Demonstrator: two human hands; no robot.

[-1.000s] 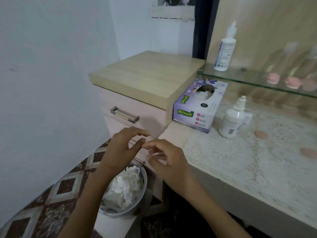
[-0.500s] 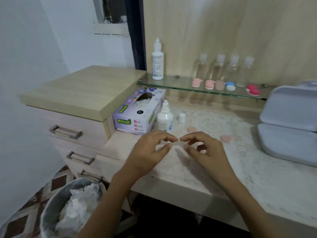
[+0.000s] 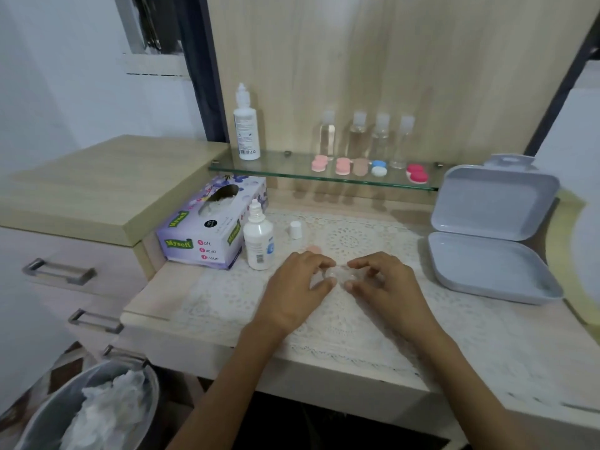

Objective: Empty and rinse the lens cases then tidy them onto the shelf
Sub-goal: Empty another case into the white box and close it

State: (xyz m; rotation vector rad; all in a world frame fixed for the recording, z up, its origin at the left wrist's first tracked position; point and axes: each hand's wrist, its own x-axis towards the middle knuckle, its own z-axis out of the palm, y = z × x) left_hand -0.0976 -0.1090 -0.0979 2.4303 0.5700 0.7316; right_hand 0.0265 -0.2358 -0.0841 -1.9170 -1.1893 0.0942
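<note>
at the lower left we see a grey bin (image 3: 48, 414) holding crumpled tissue, below a wooden drawer unit (image 3: 97, 183). on the counter (image 3: 152, 297) beside it sits a purple tissue box (image 3: 207, 235). just beside the box a small white solution bottle (image 3: 258, 241) stands upright. a white cap (image 3: 295, 229) stands near it on the lace mat (image 3: 357, 323). a pink lid (image 3: 314, 249) lies just behind the left hand (image 3: 298, 287).

in the middle, the left hand and the right hand (image 3: 386, 284) meet over the mat. each has thumb and fingertips curled in, pinching 1 end of a small clear lens case (image 3: 339, 275). the case is faint and hard to make out, and we cannot tell whether it touches the mat.

above, a glass shelf (image 3: 285, 168) carries a tall white bottle (image 3: 246, 128), 4 clear bottles (image 3: 358, 131) and 5 coloured lens cases (image 3: 360, 166) in a row: 2 pink, 1 beige, 1 blue and white, 1 red. at the right an open grey box (image 3: 493, 264) rests on the counter.
</note>
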